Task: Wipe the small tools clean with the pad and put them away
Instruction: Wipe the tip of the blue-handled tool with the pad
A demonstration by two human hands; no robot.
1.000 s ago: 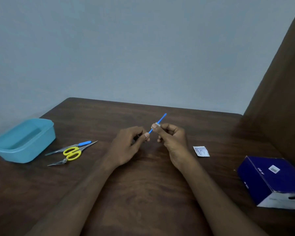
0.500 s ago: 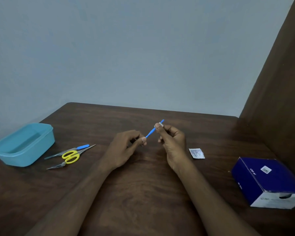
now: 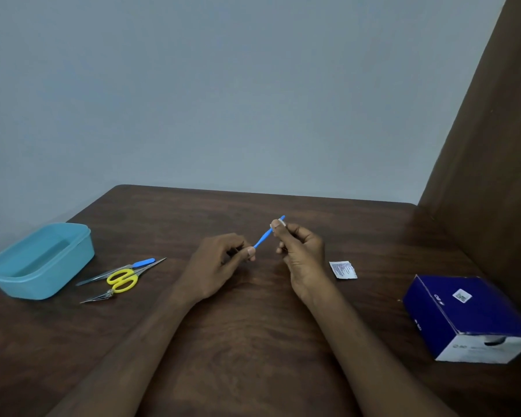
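Since a moment ago we see the right hand [image 3: 301,254] slide farther up the slim blue plastic-handled tool [image 3: 265,235], so that less of the blue tip now shows past its fingers, while the left hand [image 3: 220,263] has kept its place at the lower end. Our right thumb and fingers pinch a small white wiping pad [image 3: 276,223] around the upper part of the handle, and our left thumb and forefinger pinch the lower end, where a dark thin part disappears into the curled fingers. We hold the tool tilted, its upper end pointing away and to the right, above the dark brown wooden table [image 3: 253,341]. At the left of the table stands a light blue plastic tub [image 3: 39,260], open on top. Just beside it lie a pair of yellow-handled scissors [image 3: 121,281], a second blue-handled metal tool [image 3: 118,269] and long steel tweezers [image 3: 151,266], crossing one another in a small heap. Near our right wrist lies a torn white printed sachet [image 3: 342,269], flat on the wood. Farther right sits a dark blue cardboard box [image 3: 463,317] with a white end.
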